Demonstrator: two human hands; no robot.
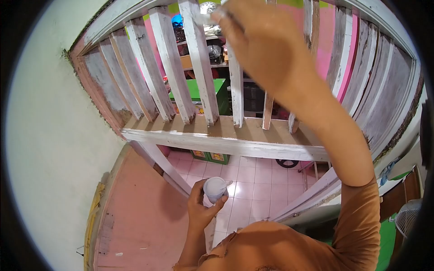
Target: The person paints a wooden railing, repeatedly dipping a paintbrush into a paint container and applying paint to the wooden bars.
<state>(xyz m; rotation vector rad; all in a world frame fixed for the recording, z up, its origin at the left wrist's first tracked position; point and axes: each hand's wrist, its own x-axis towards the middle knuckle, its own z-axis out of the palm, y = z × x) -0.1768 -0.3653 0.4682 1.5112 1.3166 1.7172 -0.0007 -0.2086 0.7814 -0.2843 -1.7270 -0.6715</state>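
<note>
My left hand (201, 208) is wrapped round a small cup (211, 197) of whitish paint-like liquid. A pale stick or spoon handle (223, 185) leans out over its rim. Raised high, my right hand (264, 45) is closed in a pinch on a small pale piece (205, 19), which is against or just in front of a white slat (199, 58). The piece is partly hidden by my fingers and I cannot make out its kind. The slats are patchily white, with worn and bare wood showing in places.
A wooden ledge (226, 141) runs below the slats, over a doorway with a pink tiled floor (246, 180). A pink door panel (140, 212) stands at left. Behind the slats are a green cabinet (220, 92) and shelves. A fan (407, 219) is at right.
</note>
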